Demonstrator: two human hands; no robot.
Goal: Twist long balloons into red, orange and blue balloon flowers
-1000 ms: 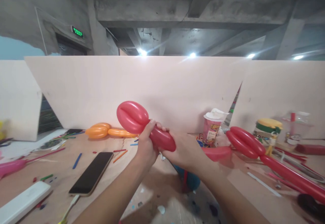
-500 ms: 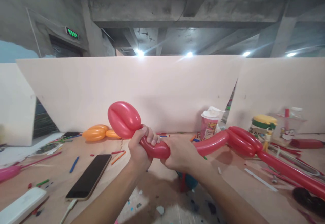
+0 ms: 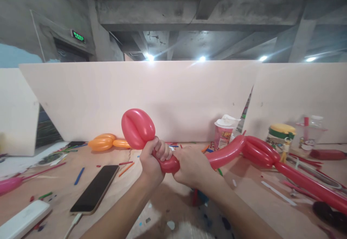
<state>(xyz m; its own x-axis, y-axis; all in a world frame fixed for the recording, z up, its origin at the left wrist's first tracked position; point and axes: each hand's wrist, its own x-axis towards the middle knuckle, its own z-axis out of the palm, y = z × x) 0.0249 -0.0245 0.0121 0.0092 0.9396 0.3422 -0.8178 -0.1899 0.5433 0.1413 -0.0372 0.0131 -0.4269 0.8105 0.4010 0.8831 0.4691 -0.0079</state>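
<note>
A: While the left grip [image 3: 153, 159] is clamped on the red balloon [image 3: 138, 128] just below its rounded, folded end, what does the right one do?

B: The right grip [image 3: 192, 168] is closed round the same balloon, near the left one. A short bulge of it shows between the two.

A: And where is the balloon as a whole?

B: Up above the near part of the bench [image 3: 249, 181], in front of the pale board [image 3: 176, 98]. The folded end points up and left. A long red stretch comes out past the right grip and slopes up to the right.

A: Does that meet the second red balloon [image 3: 260, 152]?

B: Its tip is right by the looped end; I can't tell if they're joined.

A: What else lies about?

B: On the left, a dark-screened phone [image 3: 94, 190] with a white cable [image 3: 73, 224], a blue stick [image 3: 79, 176] and, farther back, an orange balloon [image 3: 101, 142]. On the right, a pink cup [image 3: 223, 136] and a yellow-lidded jar [image 3: 280, 137] stand near the board.
</note>
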